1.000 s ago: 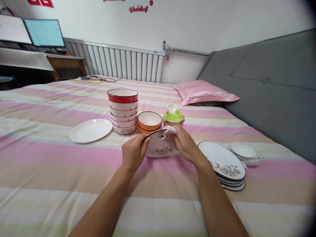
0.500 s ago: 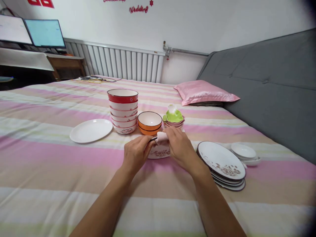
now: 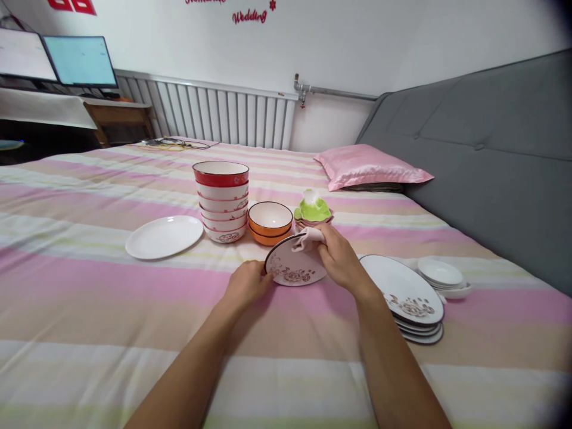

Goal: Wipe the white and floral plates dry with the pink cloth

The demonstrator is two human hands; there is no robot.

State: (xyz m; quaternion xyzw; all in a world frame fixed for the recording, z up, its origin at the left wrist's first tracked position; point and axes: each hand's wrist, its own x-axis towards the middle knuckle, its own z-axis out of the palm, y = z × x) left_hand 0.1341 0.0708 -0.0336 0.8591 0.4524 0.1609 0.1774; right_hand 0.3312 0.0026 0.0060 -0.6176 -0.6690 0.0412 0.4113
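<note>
A white plate [image 3: 297,271] with a dark rim and brown flower print is held tilted up above the bed, its face toward me. My left hand [image 3: 248,283] is closed on its left edge, thumb on the front. At the upper rim, my right hand [image 3: 337,256] pinches a pale pink cloth [image 3: 308,238] folded over the edge. Behind the plate stand two orange bowls [image 3: 270,223], one in the other, and a stack of leaf-shaped dishes [image 3: 314,210], the top one green. Right of my right hand lies a stack of similar flower-print plates [image 3: 402,289].
A tall stack of red and white bowls [image 3: 222,202] stands beside a white oval plate [image 3: 164,237] on the striped bedspread [image 3: 111,310]. Small white dishes [image 3: 441,274] sit at the right. Farther back are a pink pillow [image 3: 373,165], a grey headboard [image 3: 482,143] and cables [image 3: 179,143].
My left hand has slid down from the plate's upper rim to its left edge. The plate's face shows more now. My right hand has shifted slightly right with the cloth.
</note>
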